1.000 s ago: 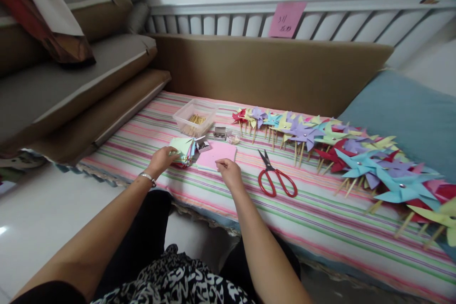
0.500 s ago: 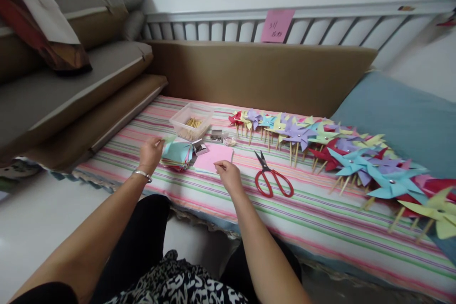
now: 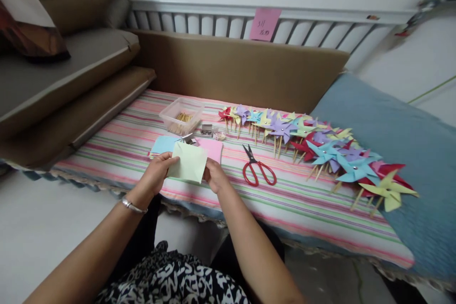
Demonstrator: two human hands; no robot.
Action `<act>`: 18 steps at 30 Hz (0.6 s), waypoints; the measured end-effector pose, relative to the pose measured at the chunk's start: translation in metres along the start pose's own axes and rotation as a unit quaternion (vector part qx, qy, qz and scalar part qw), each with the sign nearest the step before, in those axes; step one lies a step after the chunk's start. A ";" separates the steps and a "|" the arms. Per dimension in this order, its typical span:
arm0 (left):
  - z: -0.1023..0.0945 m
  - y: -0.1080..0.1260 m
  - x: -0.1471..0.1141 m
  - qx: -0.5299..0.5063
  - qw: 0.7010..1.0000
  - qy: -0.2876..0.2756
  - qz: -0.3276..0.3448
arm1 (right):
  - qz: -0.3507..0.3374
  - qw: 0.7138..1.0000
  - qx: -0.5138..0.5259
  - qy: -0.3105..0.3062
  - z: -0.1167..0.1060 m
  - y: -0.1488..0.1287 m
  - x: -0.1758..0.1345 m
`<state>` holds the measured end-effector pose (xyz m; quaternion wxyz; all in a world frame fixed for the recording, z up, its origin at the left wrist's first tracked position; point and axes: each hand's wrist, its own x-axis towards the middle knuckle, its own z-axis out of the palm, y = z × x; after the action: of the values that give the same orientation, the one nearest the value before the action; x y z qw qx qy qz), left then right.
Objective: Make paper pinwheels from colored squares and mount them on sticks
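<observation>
Between my two hands is a pale green square of paper [image 3: 188, 162], held up above the striped cloth. My left hand [image 3: 159, 169] pinches its left edge with the thumb on top. At its lower right edge, my right hand [image 3: 214, 175] grips the same sheet, fingers partly behind it. Behind the sheet lies a stack of coloured paper with blue on top [image 3: 163, 144], partly covered. Pink paper [image 3: 213, 148] shows beyond the sheet's right side. To the right of my right hand, scissors with red handles [image 3: 257, 171] rest on the cloth, blades slightly apart.
A clear plastic box [image 3: 181, 116] holds short wooden sticks. Beside it are a small box of metal pins [image 3: 206, 130] and a small clear bag [image 3: 220, 134]. Several paper pinwheels on sticks [image 3: 326, 152] line the right side. Cushions [image 3: 64, 76] are piled at left.
My left hand has lifted the pale green sheet off the stack and brought it right, in front of me. My right hand has come in and taken its other edge. The view has shifted slightly right.
</observation>
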<state>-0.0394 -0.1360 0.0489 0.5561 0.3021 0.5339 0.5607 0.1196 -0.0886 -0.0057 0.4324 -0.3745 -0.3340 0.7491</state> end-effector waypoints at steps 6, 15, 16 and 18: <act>0.004 -0.009 0.001 0.008 1.000 -0.016 -0.006 | -0.021 0.999 0.016 0.031 0.001 -0.007 -0.004; 0.008 -0.011 0.001 0.011 1.000 -0.021 -0.015 | -0.008 0.999 0.034 0.003 -0.003 -0.015 -0.008; 0.008 -0.011 0.001 0.012 1.000 -0.023 -0.017 | -0.020 0.999 0.028 0.002 -0.004 -0.015 -0.008; 0.007 -0.012 0.001 0.015 0.999 -0.027 -0.022 | -0.037 0.999 0.014 0.001 -0.006 -0.014 -0.009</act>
<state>-0.0290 -0.1351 0.0390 0.5780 0.3139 0.5333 0.5320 0.1333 -0.0896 0.0052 0.4653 -0.3561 -0.3364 0.7373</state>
